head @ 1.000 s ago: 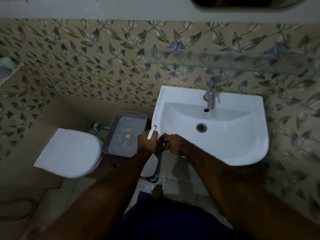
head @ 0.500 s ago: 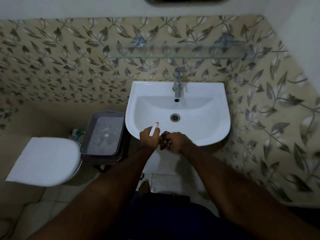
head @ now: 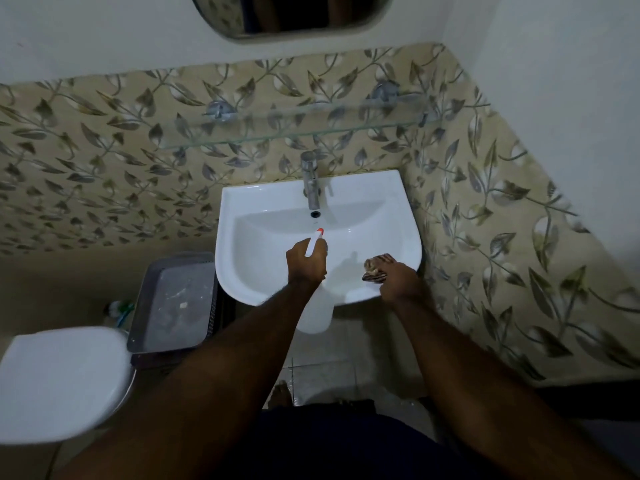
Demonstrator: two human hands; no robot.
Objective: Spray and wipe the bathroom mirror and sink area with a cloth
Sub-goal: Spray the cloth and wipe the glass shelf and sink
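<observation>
Head view: left hand point(head: 306, 263) grasps the spray bottle point(head: 317, 318) over the sink point(head: 277, 220), centre frame; right hand point(head: 398, 280) clutches the cloth point(head: 375, 268) on its front rim. Tilted nozzle may overspray the wall point(head: 104, 150).

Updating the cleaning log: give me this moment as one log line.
left hand: grips spray bottle, nozzle over sink | right hand: holds cloth at sink's front rim

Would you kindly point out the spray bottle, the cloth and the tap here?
spray bottle point(head: 312, 243): head view, on its white nozzle stem.
cloth point(head: 373, 271): head view, on the bunched striped fabric.
tap point(head: 310, 181): head view, on the upright metal body.
</observation>
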